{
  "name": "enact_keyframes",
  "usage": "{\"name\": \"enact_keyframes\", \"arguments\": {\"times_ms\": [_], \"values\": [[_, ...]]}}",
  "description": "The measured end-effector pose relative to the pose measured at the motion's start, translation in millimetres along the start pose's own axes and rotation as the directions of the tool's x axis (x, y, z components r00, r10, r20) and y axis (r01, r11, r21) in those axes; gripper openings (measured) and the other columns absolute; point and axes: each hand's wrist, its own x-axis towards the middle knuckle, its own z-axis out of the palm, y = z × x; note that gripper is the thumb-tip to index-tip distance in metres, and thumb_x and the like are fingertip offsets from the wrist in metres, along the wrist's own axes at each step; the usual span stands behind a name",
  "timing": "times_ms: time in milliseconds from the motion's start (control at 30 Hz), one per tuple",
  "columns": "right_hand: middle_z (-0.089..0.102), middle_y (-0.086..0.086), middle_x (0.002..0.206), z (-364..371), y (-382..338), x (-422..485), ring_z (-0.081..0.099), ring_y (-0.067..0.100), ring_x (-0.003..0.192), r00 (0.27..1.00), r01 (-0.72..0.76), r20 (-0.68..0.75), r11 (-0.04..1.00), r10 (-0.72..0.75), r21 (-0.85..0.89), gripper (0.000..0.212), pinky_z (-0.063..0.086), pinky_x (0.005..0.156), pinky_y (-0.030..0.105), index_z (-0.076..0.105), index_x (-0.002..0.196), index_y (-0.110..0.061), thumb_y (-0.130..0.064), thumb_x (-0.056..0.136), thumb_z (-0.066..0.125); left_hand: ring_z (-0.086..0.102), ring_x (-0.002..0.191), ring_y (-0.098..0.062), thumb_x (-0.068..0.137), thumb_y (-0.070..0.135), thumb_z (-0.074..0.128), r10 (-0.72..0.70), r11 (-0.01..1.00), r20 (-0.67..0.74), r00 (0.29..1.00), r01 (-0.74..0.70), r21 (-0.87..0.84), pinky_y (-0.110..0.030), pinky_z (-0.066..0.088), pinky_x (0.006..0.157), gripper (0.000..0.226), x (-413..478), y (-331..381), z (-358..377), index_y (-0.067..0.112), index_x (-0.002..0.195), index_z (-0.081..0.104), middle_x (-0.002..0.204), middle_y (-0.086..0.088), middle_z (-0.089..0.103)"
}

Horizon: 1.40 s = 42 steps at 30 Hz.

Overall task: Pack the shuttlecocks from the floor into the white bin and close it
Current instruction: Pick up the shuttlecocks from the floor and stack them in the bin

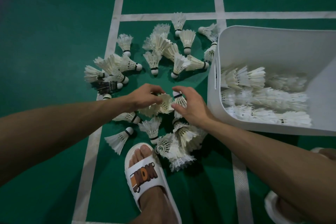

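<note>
Plainly the packing is only part done: at the far left a cluster of loose shuttlecocks lies across a white court line on the green floor, with more scattered toward the middle and around the white slipper. Next comes the left hand, its fingers curled round the feather skirt of an open-mouthed shuttlecock whose flared end faces right. More feathers show under the palm, so it may be a short nested stack, though I cannot tell for sure. Just beside it the right hand pinches a second shuttlecock between thumb and curled fingers, cork pointing away from the person. The step in hand seems to be nesting one into the other before loading. To do it well, the second one should turn so its cork leads into the open mouth on the same axis. It should then be eased in with a light hold low on the skirt, since feather tips crush and fray easily. At the right the white bin stands just beside the pile, with packed shuttlecocks lying in rows inside. Laying the new stack parallel to those rows would save room. No lid shows.
</note>
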Motion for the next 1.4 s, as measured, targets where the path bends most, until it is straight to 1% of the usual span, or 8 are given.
{"name": "enact_keyframes", "arguments": {"times_ms": [267, 433, 600, 767, 867, 1000, 1133, 1400], "values": [[0.057, 0.001, 0.129, 4.4, 5.0, -2.4, 0.050, 0.015, 0.119, 1.000, -0.023, -0.018, 1.000, 0.023, -0.003, 0.056, 0.033, 0.104, 0.024, 0.053, 0.133, -0.018, -0.024, 0.082, 0.074, 0.061, 0.086, -0.009, 0.089, 0.010, 0.064, 0.038, 0.999, 0.010, 0.999, -0.038, 0.004, -0.021, 0.048, 0.074, 0.027, -1.2, 7.6, 3.0, 0.010, 0.116, 0.061, 0.106, -0.002, 0.064], [0.055, 0.003, 0.131, -8.1, -10.6, 1.0, 0.048, 0.015, 0.121, 0.999, 0.029, -0.045, 0.999, -0.028, 0.017, 0.053, 0.024, 0.095, 0.013, 0.051, 0.135, -0.017, -0.022, 0.086, 0.071, 0.059, 0.093, -0.010, 0.086, -0.005, 0.060, 0.032, 0.999, -0.014, 0.999, -0.033, -0.032, -0.030, 0.053, 0.077, 0.031, -3.3, 16.5, -15.1, 0.017, 0.108, 0.056, 0.109, 0.001, 0.060], [0.051, -0.001, 0.132, -17.7, -30.2, 1.5, 0.046, 0.011, 0.122, 0.994, 0.075, -0.092, 0.993, -0.066, 0.096, 0.052, 0.028, 0.100, 0.019, 0.048, 0.135, -0.023, -0.026, 0.088, 0.069, 0.060, 0.094, -0.018, 0.090, -0.002, 0.054, 0.128, 0.984, -0.004, 0.992, -0.127, 0.125, -0.028, 0.049, 0.072, 0.023, -14.2, 28.1, -34.0, 0.020, 0.092, 0.059, 0.117, -0.008, 0.058], [0.050, -0.002, 0.131, -35.4, -58.9, 0.0, 0.043, 0.003, 0.115, 0.977, 0.137, -0.180, 0.982, -0.113, 0.127, 0.052, 0.031, 0.103, 0.021, 0.048, 0.135, -0.023, -0.026, 0.087, 0.069, 0.058, 0.064, 0.009, 0.091, 0.007, 0.059, 0.200, 0.957, -0.065, 0.978, -0.181, 0.229, -0.010, 0.045, 0.056, 0.023, -30.3, 55.6, -61.0, 0.020, 0.108, 0.069, 0.104, 0.002, 0.065], [0.050, -0.003, 0.133, -60.9, -78.4, 0.1, 0.041, 0.001, 0.114, 0.967, 0.159, -0.222, 0.977, -0.125, 0.140, 0.056, 0.033, 0.102, 0.022, 0.045, 0.137, -0.024, -0.026, 0.087, 0.070, 0.059, 0.093, 0.004, 0.086, 0.012, 0.066, 0.252, 0.957, -0.072, 0.965, -0.237, 0.170, -0.011, 0.048, 0.066, 0.025, -40.6, 76.4, -72.1, 0.019, 0.110, 0.067, 0.120, 0.004, 0.062], [0.061, 0.000, 0.121, -113.6, -94.5, -6.3, 0.057, 0.007, 0.101, 0.952, 0.160, -0.293, 0.958, -0.086, 0.240, 0.059, 0.050, 0.088, 0.020, 0.047, 0.130, -0.021, -0.021, 0.080, 0.076, 0.059, 0.103, -0.004, 0.081, 0.009, 0.070, 0.345, 0.937, -0.087, 0.935, -0.338, 0.083, -0.014, 0.051, 0.069, 0.032, -47.7, 115.1, -78.5, 0.018, 0.111, 0.064, 0.123, 0.004, 0.060], [0.067, -0.004, 0.110, -169.4, -87.6, -12.1, 0.064, 0.004, 0.095, 0.951, 0.114, -0.309, 0.962, -0.033, 0.247, 0.054, 0.054, 0.084, 0.019, 0.060, 0.118, -0.014, -0.023, 0.070, 0.083, 0.061, 0.104, -0.015, 0.082, 0.005, 0.068, 0.409, 0.912, -0.090, 0.908, -0.406, 0.054, -0.028, 0.059, 0.075, 0.030, -43.4, 164.9, -72.9, 0.017, 0.109, 0.063, 0.123, 0.001, 0.057], [0.065, -0.004, 0.105, -251.8, -13.3, -23.1, 0.062, 0.013, 0.098, 0.919, 0.012, -0.395, 0.999, 0.007, 0.045, 0.044, 0.048, 0.083, 0.027, 0.062, 0.114, -0.020, -0.014, 0.075, 0.081, 0.064, 0.096, -0.014, 0.081, 0.016, 0.074, 0.479, 0.851, 0.062, 0.876, -0.481, 0.211, -0.029, 0.054, 0.087, 0.029, 0.6, 250.3, -21.4, 0.017, 0.109, 0.067, 0.117, 0.001, 0.064]]}}
